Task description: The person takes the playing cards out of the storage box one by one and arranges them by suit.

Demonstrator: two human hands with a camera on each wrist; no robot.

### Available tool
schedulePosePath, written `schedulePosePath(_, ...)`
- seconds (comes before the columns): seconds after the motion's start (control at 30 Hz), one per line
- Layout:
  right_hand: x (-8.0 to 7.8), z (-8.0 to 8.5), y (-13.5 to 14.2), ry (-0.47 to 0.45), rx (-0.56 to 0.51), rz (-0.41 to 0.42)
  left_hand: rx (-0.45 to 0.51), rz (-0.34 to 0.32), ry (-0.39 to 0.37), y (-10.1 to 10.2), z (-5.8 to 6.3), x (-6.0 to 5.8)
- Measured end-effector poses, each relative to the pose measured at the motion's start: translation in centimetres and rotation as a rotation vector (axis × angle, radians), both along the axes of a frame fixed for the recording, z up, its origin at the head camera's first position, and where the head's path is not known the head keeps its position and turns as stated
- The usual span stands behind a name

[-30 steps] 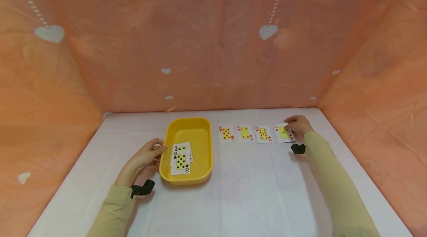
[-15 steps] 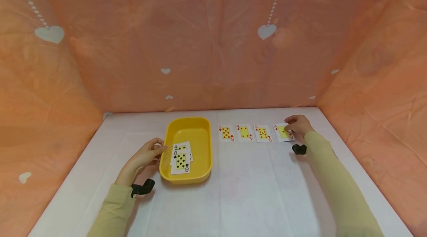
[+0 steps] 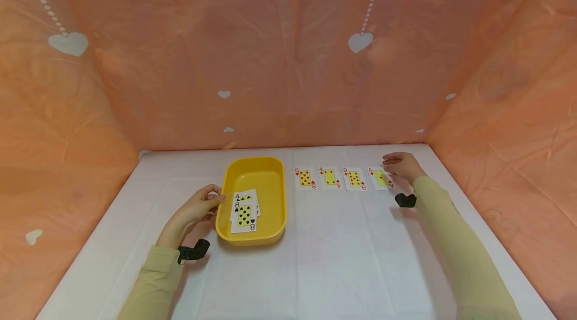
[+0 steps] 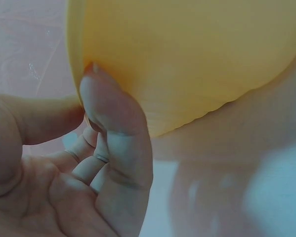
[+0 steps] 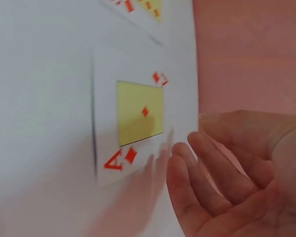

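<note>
My left hand (image 3: 196, 210) pinches the left rim of a yellow plastic tray (image 3: 272, 210); in the left wrist view, thumb and a finger sit on either side of the tray's wall (image 4: 187, 59). Inside the tray, an eight of spades (image 3: 244, 217) overlaps a four of clubs (image 3: 245, 197), with part of another card showing behind. My right hand (image 3: 401, 166) hovers by the right end of an ace of diamonds (image 3: 378, 179), which lies face up on the table. The right wrist view has the fingers (image 5: 209, 168) loosely bent, apart from the ace (image 5: 140, 113), holding nothing.
Left of the ace, a nine of diamonds (image 3: 354, 179), a four of diamonds (image 3: 329, 177) and an eight of hearts (image 3: 305, 179) lie in a row. Orange cloth (image 3: 288, 84) with white hearts stands behind and at both sides of the white-covered table (image 3: 333, 260).
The right hand has let go of the ace of diamonds and risen slightly off it; the ace now lies straighter in the row. The left hand stays on the tray's rim.
</note>
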State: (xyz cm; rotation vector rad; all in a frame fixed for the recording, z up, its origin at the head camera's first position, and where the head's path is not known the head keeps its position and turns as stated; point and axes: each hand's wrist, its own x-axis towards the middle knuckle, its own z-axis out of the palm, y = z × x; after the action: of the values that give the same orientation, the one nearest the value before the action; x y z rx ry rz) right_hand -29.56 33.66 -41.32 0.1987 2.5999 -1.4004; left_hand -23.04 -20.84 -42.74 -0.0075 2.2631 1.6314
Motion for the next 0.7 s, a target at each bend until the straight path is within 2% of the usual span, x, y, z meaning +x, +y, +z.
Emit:
schedulePosePath(0.23, -0.2, 1.0, -0.6, 0.038, -0.098, 0.082, -0.011, 0.002, 0.000, 0.0, 0.2, 0.1)
schedulePosePath(0.37, -0.5, 2.0, -1.9, 0.062, -0.155, 0.124, -0.013, 0.001, 0.003, 0.0, 0.2, 0.0)
schedulePosePath(0.5, -0.9, 3.2, -4.5, 0.057, -0.216, 0.156, -0.007, -0.001, 0.006, 0.0, 0.2, 0.0)
schedulePosePath(0.7, -0.5, 4.8, -9.7, 0.107, -0.304, 0.270, 0.000, 0.002, 0.008, 0.0, 0.2, 0.1)
